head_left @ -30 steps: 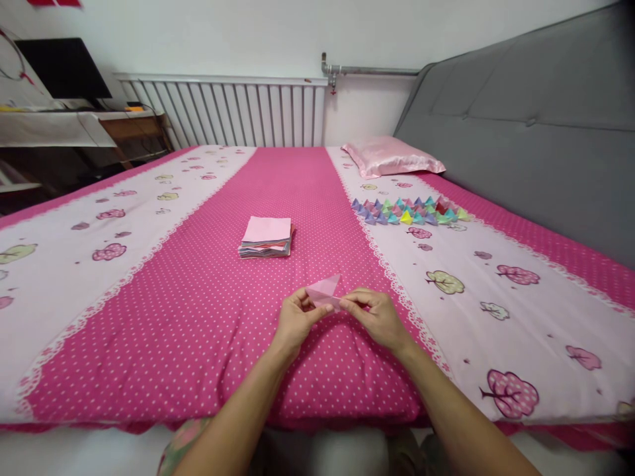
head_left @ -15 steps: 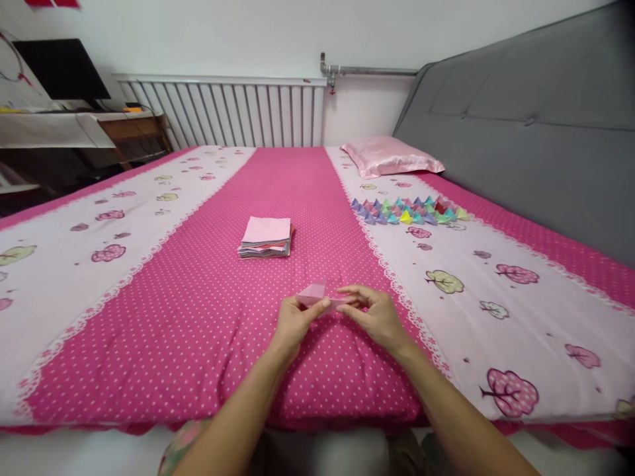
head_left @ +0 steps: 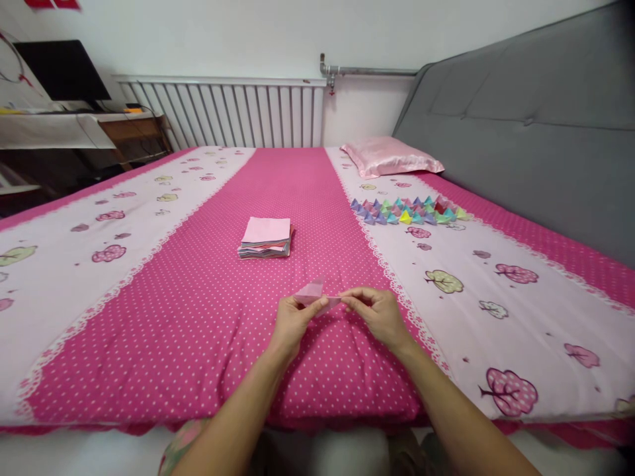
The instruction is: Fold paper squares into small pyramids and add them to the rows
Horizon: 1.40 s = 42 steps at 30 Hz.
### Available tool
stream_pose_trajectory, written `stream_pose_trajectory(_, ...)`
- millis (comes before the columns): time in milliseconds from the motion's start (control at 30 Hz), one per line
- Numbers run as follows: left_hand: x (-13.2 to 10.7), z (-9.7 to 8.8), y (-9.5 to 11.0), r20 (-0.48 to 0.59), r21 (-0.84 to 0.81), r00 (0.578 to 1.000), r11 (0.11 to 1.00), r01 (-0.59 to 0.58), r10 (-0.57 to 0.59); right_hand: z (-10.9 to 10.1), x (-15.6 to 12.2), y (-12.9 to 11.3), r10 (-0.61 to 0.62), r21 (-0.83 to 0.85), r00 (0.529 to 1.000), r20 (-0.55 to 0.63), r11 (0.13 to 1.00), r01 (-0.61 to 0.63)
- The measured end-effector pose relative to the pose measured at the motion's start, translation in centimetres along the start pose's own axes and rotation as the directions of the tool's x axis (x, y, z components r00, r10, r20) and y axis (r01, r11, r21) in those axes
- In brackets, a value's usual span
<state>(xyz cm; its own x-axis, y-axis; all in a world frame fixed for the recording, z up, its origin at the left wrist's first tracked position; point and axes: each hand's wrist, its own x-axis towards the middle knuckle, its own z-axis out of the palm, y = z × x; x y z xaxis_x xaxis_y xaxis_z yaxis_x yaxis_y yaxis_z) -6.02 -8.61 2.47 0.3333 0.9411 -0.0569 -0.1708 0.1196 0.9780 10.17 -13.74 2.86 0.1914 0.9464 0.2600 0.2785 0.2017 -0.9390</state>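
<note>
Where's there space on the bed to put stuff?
The bedspread is bare left of the square paper stack, behind it up to the radiator, and right of the right hand. It's crowded where the folded paper pieces sit in rows, and between that and the left hand, which pinch pink paper.

TEXT: none legible | LABELS, BRANDS, NUMBERS, SIGNS: none legible | folded pink paper piece (head_left: 311, 289): nothing readable | black flat-screen monitor (head_left: 62, 71): dark, nothing readable | red rectangular pieces (head_left: 40, 2) on white wall (head_left: 208, 33): cut off, nothing readable
</note>
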Motion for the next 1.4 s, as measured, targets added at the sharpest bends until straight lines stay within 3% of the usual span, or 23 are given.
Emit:
stream_pose_trajectory(200,0.0,0.1,-0.2,-0.01,-0.001,1.0,1.0,-0.002,0.002,-0.1,0.0,-0.5,-0.058,-0.052,0.995,0.082,0.997,0.062)
stream_pose_trajectory(367,-0.1,0.4,-0.3,-0.037,0.001,0.999,1.0,0.022,-0.022,0.4,-0.1,-0.7,-0.061,-0.079,0.998,0.033,0.995,0.063)
stream_pose_trajectory(633,-0.4,0.7,-0.9,0.055,-0.011,0.998,1.0,0.011,-0.011,1.5,-0.2,-0.7,-0.125,-0.11,0.992,0.014,0.986,0.126)
stream_pose_trajectory(1067,-0.6,0.7,-0.6,0.105,-0.039,0.994,0.999,0.032,-0.027,1.5,-0.2,-0.5,-0.062,0.003,0.996,0.071,0.998,0.062)
stream_pose_trajectory(1267,-0.6,0.8,-0.3,0.1,-0.042,0.995,0.999,0.012,-0.007,1.4,-0.3,-0.8,-0.07,-0.031,0.997,0.034,0.997,0.071)
stream_pose_trajectory(1400,-0.4,0.6,0.0,0.029,-0.047,0.999,0.999,0.02,-0.019,1.3,-0.2,-0.6,-0.091,-0.054,0.996,0.008,0.994,0.091)
